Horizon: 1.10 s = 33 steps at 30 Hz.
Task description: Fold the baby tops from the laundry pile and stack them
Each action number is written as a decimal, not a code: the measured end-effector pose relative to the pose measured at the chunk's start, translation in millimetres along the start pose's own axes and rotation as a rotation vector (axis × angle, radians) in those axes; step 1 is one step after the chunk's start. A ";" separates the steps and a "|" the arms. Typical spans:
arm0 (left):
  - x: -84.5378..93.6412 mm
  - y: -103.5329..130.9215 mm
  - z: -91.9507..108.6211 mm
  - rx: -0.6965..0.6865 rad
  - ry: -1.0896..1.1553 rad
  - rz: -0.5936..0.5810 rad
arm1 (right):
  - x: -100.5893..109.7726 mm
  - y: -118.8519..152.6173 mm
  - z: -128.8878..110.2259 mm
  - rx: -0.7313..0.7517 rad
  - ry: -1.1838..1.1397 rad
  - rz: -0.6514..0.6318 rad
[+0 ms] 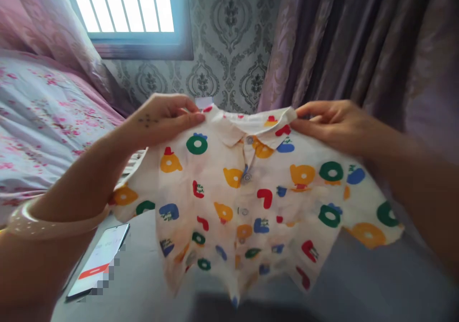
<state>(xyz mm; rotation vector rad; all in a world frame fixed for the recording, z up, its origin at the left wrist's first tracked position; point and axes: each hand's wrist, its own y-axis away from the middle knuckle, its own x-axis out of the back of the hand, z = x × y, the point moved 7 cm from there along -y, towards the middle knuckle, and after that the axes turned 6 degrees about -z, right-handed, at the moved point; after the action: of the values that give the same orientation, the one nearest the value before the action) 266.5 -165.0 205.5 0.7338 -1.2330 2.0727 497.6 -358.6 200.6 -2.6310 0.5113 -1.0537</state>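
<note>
A small white short-sleeved shirt (215,193) with a collar, buttons and a colourful print hangs spread out, its front facing me. My left hand (168,116) pinches the shoulder just beside the collar, thumb in front. On the other side of the collar, my right hand (326,121) grips the fabric between thumb and fingers. Both hands are at about the same height. The lower hem droops in folds over the grey surface (373,283).
A phone (98,260) with a lit screen lies on the grey surface at the lower left. Floral bedding (46,126) is at the left, with a barred window (125,6) behind. Purple curtains (344,39) hang at the right beside patterned wallpaper (229,35).
</note>
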 end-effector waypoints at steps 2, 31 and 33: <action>-28.4 -5.4 -26.4 0.035 0.069 -0.118 | -18.7 -12.7 28.0 -0.048 -0.059 -0.124; -352.2 11.6 -246.8 0.313 -0.229 -0.598 | -176.1 -58.1 356.7 -0.330 0.758 -0.445; -354.3 7.7 -255.0 0.302 -0.246 -0.598 | -177.3 -64.5 361.7 -0.331 0.756 -0.445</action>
<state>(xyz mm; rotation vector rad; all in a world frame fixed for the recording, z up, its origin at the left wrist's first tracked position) 456.5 -16.8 -158.6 1.3436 -0.6936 1.7052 646.7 -187.7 -138.5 -2.5959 0.2412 -2.3107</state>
